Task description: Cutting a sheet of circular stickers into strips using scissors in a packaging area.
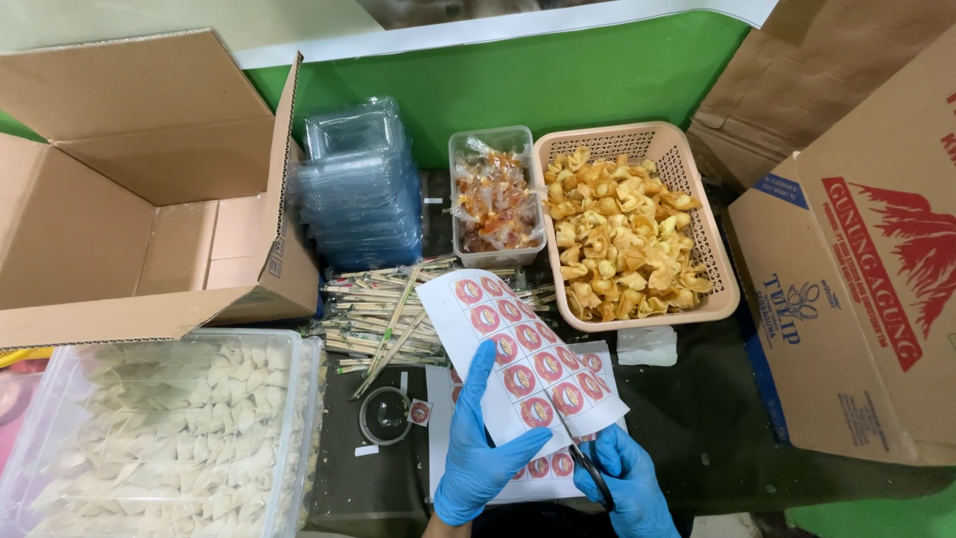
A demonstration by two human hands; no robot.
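Observation:
Both my hands wear blue gloves. My left hand (480,446) holds up a white sheet of round red stickers (516,354) by its lower left edge. My right hand (627,488) grips black-handled scissors (583,455), whose blades cut into the sheet's lower edge between sticker rows. More sticker sheets (543,468) lie flat on the dark table underneath.
A peach basket of fried dumplings (687,169) and a clear tub of sauce packets (493,199) stand behind. Left of them are stacked clear lids (358,189), wrapped chopsticks (383,314), an open cardboard box (129,189), a tub of raw dumplings (159,428) and a tape roll (385,415). Printed cartons (866,279) stand at right.

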